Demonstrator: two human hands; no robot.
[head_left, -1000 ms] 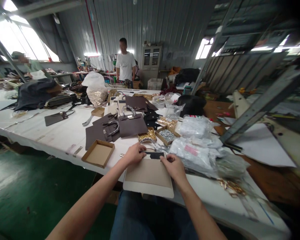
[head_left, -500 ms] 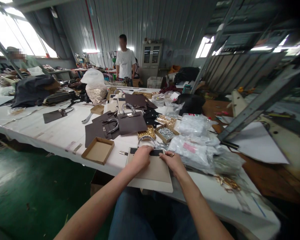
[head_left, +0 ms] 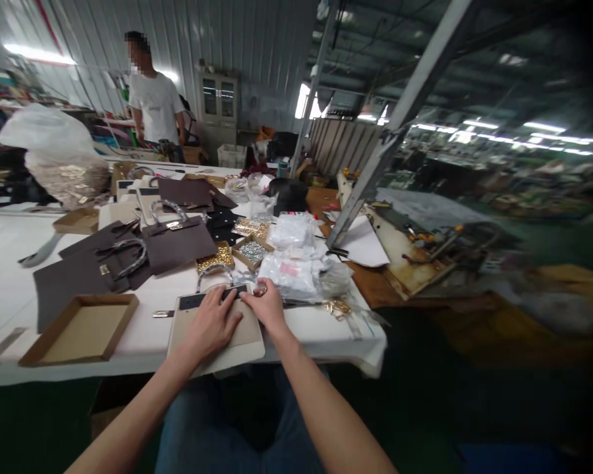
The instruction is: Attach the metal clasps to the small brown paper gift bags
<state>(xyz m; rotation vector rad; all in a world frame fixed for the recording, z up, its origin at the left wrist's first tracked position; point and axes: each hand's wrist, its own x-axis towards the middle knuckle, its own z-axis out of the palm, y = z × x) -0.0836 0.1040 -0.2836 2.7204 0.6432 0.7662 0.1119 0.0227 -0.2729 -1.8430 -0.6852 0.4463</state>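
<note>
In front of me lies a beige handbag panel (head_left: 250,332) with a dark strip along its top. A plastic-wrapped handle (head_left: 215,270) arches from its far edge, and a strap with a metal tip sticks out at its left. My left hand (head_left: 215,322) rests on the panel, fingers spread, the fingertips at the dark strip. At the top right corner my right hand (head_left: 268,304) grips the panel, thumb on the strip and the other fingers curled at the edge. Beyond the panel stand a box of gold-coloured hardware (head_left: 217,255) and a box of silver-coloured hardware (head_left: 252,252).
An open cardboard box (head_left: 123,329) stands at the left on the white table (head_left: 316,329). Dark brown handbag pieces (head_left: 180,243) lie behind it. Plastic-bagged parts (head_left: 289,273) are piled at the right, before a slanted metal post (head_left: 370,178). A person (head_left: 155,105) stands across the table.
The view has swung right, so the scene sits further left. My left hand has spread its fingers flat across the panel; my right hand stays at its right corner.
</note>
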